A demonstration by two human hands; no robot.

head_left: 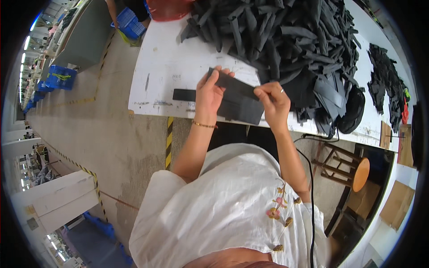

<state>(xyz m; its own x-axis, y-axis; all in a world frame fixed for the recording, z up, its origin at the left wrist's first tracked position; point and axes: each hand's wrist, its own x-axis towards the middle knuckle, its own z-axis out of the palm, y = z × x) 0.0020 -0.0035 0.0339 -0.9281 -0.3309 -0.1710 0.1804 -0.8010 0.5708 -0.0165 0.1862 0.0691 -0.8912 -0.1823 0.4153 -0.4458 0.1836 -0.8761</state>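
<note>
Above the table's near edge, a flat black strip of fabric (237, 85) is stretched between my two hands. My left hand (211, 94) grips its left end, thumb on top and fingers behind. At the strip's right end, my right hand (273, 100) pinches the corner between thumb and fingertips; a ring is on one finger. Beneath the hands, a dark flat fabric piece (243, 110) lies at the table's near edge. Left of my left wrist, the end of another black strip (183, 94) shows on the white tabletop.
A large heap of black fabric pieces (286, 40) covers the far side of the white table (154, 67). A red bag (169, 9) sits at its far left. To the right are a dark rounded object (353, 110), a black cable (312, 196) and a wooden stool (359, 174). Another person's arm (111, 12) is beside a blue basket (129, 23).
</note>
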